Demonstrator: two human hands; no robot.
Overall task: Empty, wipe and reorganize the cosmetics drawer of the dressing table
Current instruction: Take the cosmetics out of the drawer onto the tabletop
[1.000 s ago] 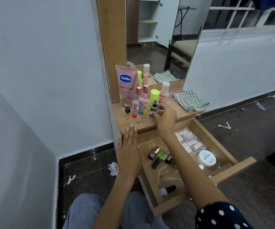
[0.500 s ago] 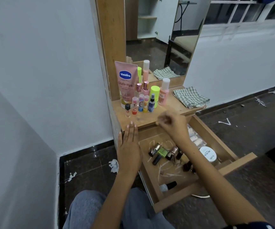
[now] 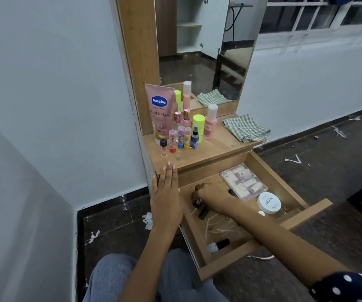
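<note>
Inside wooden drawer [image 3: 269,168], small glossy bottles [image 3: 200,209].

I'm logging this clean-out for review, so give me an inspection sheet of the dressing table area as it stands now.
Surface: wooden tabletop below the mirror; drawer pulled open.
Job's things: Vaseline tube, small bottles and lip balms upright on top; checked cloth folded at right. In the drawer: clear case of rollers, white-lidded jar, nail polish bottle lying at front.
Clutter: thin pale strands on the drawer floor.
Hands: left hand flat on the table edge; right hand in the drawer, closed on small dark bottles.
Cables: nothing seen on the table.
Surroundings: white scraps on dark floor.
</note>
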